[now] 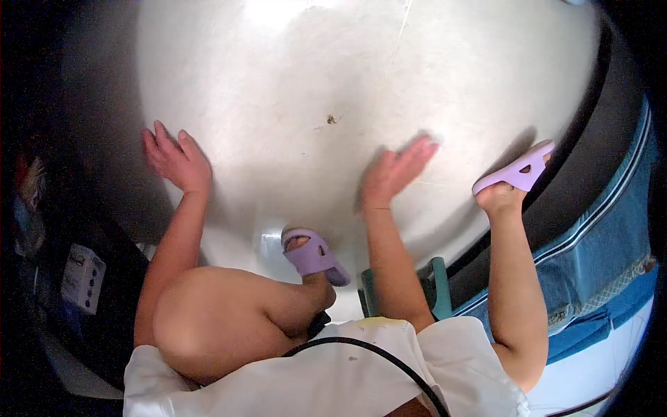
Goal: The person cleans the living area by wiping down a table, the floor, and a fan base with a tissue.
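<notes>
My left hand is held out at the left over the pale floor, fingers apart and nothing in it. Right of the middle, my right hand is stretched out over the floor, a little blurred, its fingers extended and holding nothing. Between and above the two hands lies a small dark bit of debris. Neither hand touches it. Purple slippers are on the feet, one below and between the hands, the other to the right of my right hand.
Behind my right forearm stands a green object, perhaps a stool. Blue fabric with a patterned edge hangs at the right. A white box sits in the dark area at the left. A black cord crosses the white shirt.
</notes>
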`<action>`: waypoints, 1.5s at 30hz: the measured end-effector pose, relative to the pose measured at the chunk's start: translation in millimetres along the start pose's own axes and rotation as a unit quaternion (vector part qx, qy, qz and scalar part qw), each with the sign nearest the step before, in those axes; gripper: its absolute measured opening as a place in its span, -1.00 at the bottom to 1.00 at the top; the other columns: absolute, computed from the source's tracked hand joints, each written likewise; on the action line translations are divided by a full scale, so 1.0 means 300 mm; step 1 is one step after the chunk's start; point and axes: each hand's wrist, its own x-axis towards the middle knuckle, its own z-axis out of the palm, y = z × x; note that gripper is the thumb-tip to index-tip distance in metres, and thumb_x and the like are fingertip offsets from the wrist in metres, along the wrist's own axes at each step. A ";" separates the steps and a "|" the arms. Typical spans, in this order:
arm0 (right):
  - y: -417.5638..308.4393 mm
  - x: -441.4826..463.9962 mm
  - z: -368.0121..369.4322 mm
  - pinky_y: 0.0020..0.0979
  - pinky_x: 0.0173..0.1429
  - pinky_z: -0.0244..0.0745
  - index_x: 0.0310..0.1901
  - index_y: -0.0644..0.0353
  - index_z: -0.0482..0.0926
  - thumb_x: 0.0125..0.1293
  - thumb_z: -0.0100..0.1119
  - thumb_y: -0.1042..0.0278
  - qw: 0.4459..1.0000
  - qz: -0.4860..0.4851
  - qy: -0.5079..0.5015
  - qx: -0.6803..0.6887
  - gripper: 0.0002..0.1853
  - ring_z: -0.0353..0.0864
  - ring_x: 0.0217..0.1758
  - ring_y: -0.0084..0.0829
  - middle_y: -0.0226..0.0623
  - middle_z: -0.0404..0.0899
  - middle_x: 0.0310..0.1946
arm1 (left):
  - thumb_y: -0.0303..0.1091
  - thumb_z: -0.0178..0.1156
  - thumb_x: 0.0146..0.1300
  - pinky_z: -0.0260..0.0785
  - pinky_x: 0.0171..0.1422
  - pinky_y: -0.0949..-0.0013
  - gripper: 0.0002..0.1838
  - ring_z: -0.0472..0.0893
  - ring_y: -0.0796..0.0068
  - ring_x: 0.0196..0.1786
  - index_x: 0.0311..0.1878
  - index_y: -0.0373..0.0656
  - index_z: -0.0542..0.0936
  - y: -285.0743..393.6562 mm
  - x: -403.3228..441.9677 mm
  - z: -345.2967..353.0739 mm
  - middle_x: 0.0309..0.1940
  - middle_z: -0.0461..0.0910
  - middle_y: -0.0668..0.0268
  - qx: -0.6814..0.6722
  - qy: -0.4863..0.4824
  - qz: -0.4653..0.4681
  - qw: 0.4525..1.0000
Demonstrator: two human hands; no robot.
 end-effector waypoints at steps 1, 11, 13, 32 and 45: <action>-0.066 -0.008 0.017 -0.07 0.42 -0.35 0.34 0.36 -0.08 0.30 -0.27 -0.01 1.000 0.006 -0.018 0.019 -0.28 -0.27 0.44 0.03 0.17 -0.21 0.36 | -0.16 -0.01 0.21 -0.02 0.29 -0.05 -0.47 0.17 -0.05 0.27 0.24 -0.12 0.27 0.011 0.001 0.003 0.25 0.16 -0.05 -0.003 -0.002 0.000 1.000; -0.380 0.010 0.085 0.16 0.35 -0.37 0.35 0.30 -0.16 0.18 -0.05 -0.06 0.984 -0.056 -0.154 0.072 -0.14 -0.33 0.45 0.06 0.14 -0.26 0.37 | -0.16 0.01 0.18 -0.05 0.31 -0.07 -0.45 0.15 -0.05 0.28 0.24 -0.10 0.26 0.090 0.002 0.046 0.26 0.14 -0.02 0.006 -0.044 -0.011 0.999; -0.418 0.026 0.098 0.16 0.35 -0.37 0.35 0.30 -0.14 0.16 -0.01 -0.01 0.979 -0.070 -0.177 0.073 -0.14 -0.33 0.45 0.05 0.13 -0.26 0.37 | -0.17 0.02 0.17 -0.06 0.31 -0.06 -0.45 0.14 -0.04 0.28 0.24 -0.10 0.26 0.104 0.004 0.058 0.27 0.13 -0.01 -0.005 -0.044 -0.009 0.999; -0.336 0.410 -0.034 -0.19 0.40 0.01 0.28 0.12 0.16 -0.18 0.29 0.43 0.792 -0.478 -0.377 0.053 -0.13 -0.08 0.43 -0.14 -0.09 -0.08 0.36 | -0.18 0.09 0.12 -0.13 0.36 -0.02 -0.43 0.10 0.02 0.31 0.24 -0.02 0.29 0.147 0.033 0.144 0.28 0.14 0.05 -0.028 -0.069 -0.015 0.997; -0.305 0.263 0.036 -0.22 0.37 0.00 0.25 0.07 0.22 0.02 0.03 0.36 0.763 -0.583 -0.275 -0.051 -0.35 -0.02 0.43 -0.42 -0.39 0.03 0.37 | -0.21 0.08 0.11 -0.12 0.36 0.00 -0.43 0.10 0.00 0.31 0.24 -0.07 0.29 0.134 0.004 0.109 0.27 0.14 0.04 -0.031 -0.055 -0.017 0.998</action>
